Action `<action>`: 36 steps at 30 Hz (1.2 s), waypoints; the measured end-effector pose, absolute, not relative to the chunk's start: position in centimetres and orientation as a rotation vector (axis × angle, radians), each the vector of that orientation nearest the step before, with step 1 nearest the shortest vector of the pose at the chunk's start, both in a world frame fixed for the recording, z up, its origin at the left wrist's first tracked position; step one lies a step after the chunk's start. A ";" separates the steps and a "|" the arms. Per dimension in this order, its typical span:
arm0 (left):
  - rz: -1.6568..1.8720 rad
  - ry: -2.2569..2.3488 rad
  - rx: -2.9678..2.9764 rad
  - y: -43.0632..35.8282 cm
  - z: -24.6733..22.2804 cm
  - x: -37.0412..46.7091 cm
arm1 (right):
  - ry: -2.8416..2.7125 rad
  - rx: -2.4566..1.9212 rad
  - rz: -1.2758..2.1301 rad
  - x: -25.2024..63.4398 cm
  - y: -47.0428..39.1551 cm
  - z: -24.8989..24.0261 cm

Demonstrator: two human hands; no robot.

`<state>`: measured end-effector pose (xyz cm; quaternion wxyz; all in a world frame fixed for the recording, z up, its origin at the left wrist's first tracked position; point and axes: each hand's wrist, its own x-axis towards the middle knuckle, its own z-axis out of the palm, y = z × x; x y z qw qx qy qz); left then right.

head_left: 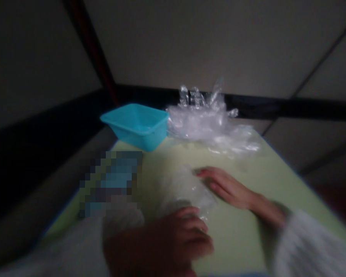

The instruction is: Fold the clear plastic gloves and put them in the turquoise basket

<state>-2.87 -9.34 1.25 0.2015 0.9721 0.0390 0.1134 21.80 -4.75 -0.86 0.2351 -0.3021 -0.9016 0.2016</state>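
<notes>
A thin sheet of clear plastic [187, 186], perhaps a disposable glove, lies flat on the pale yellow-green tabletop [233, 242]. At its right edge rests my right hand [229, 188], palm down with the fingers stretched out. My left hand [167, 238] is over the near edge of the plastic, its fingers slightly bent and apart. Motion blurs this hand, and I cannot tell whether it touches the sheet. Farther back sits a heap of crumpled clear plastic gloves [202, 121] with finger-like ends sticking up.
A turquoise plastic basin [154, 140] stands at the back left of the table, beside the heap. Left of my hands lies a pixelated bluish object [115, 177]. Pale walls with a dark band [262, 105] rise behind the table. The light is dim.
</notes>
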 end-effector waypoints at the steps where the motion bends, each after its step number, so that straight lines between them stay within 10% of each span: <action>1: 0.300 0.130 2.734 -9.5 1.3 -2.7 | -2.505 -0.824 0.525 21.6 -4.7 -0.9; 36: 0.397 0.076 2.935 -9.4 0.1 -3.1 | -2.258 -0.942 0.844 17.8 0.6 -0.1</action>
